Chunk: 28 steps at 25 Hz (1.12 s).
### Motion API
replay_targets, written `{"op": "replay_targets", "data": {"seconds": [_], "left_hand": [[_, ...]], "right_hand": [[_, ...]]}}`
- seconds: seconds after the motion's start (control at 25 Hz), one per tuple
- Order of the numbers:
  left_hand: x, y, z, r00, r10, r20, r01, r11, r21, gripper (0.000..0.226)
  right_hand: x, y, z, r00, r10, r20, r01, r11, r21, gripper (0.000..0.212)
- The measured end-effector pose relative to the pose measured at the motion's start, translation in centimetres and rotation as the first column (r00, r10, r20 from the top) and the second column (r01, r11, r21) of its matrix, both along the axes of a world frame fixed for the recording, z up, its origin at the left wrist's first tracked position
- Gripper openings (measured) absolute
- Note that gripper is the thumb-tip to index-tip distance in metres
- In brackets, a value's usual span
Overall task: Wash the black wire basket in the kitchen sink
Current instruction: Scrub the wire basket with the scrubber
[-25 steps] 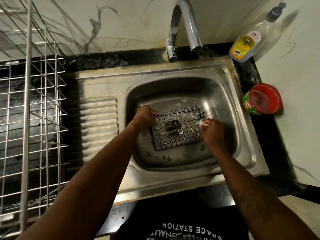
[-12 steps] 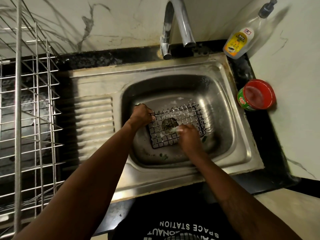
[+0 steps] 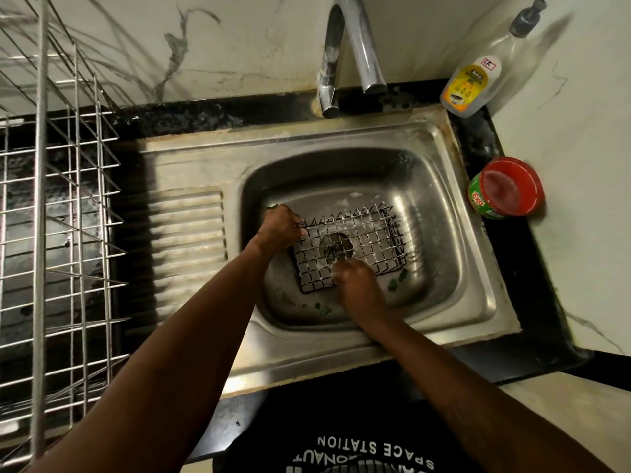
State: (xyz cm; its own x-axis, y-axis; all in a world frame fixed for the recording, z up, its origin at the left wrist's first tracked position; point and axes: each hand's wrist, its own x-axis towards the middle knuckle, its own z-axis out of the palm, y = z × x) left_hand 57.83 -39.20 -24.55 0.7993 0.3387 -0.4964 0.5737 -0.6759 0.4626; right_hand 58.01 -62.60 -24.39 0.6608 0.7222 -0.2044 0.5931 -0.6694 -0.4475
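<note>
Black wire, whitened with suds over much of its grid: the basket [image 3: 370,238] lies flat on the floor of the sink [image 3: 454,254], right over the drain [image 3: 336,246], with its zigzag rim standing up along the far and right sides. The mesh looks rigid and open, so the drain shows straight through it.

The right hand [image 3: 358,285] has travelled. A second ago it was at the basket's right edge, half a second ago at the middle of the near side, and now it works the near-left part of the mesh. Its fingers are curled around a pale pad [image 3: 336,269], too blurred to say more of it. The left hand [image 3: 281,225] has not let go. It grips the basket's far-left corner, fingers closed over the wire, and pins it in place.

I take this for one scrubbing stroke drawn right to left across the mesh, so the soaping is well along. The rinse appears still to come, as no stream shows from the tap [image 3: 355,46].

A few green scraps [image 3: 392,284] lie on the sink floor just beside the basket's near edge. On the counter to the right stand a red tub [image 3: 508,187] and, further back, a gel bottle [image 3: 474,83]. A steel dish rack [image 3: 68,233] fills the left — well apart from the work.
</note>
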Motion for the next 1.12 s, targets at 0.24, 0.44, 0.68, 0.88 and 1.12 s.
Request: {"op": "replay_targets", "data": {"seconds": [0.24,0.44,0.68,0.88,1.12], "left_hand": [[-0.5,0.3,0.0,0.997,0.049,0.066,-0.044,0.997,-0.062,0.024],[-0.5,1.2,-0.3,0.997,-0.052,0.050,0.056,0.995,-0.083,0.027],[-0.6,0.9,-0.9,0.991,-0.136,0.005,0.136,0.990,-0.029,0.015],[-0.4,1.1,-0.9,0.990,-0.136,-0.019,0.136,0.990,-0.038,0.014],[-0.2,0.8,-0.7,0.992,-0.126,-0.017,0.124,0.989,-0.077,0.015]], "right_hand": [[-1.4,5.2,-0.3,0.977,0.204,-0.058,-0.205,0.978,-0.024,0.022],[0.4,5.7,0.4,0.981,0.151,-0.122,-0.140,0.986,0.093,0.019],[4.8,10.3,0.6,0.999,-0.007,-0.048,0.014,0.989,0.147,0.013],[4.4,9.8,-0.4,0.994,0.099,-0.040,-0.093,0.988,0.123,0.014],[5.9,9.6,-0.5,0.990,0.142,-0.011,-0.141,0.987,0.079,0.021]]}}
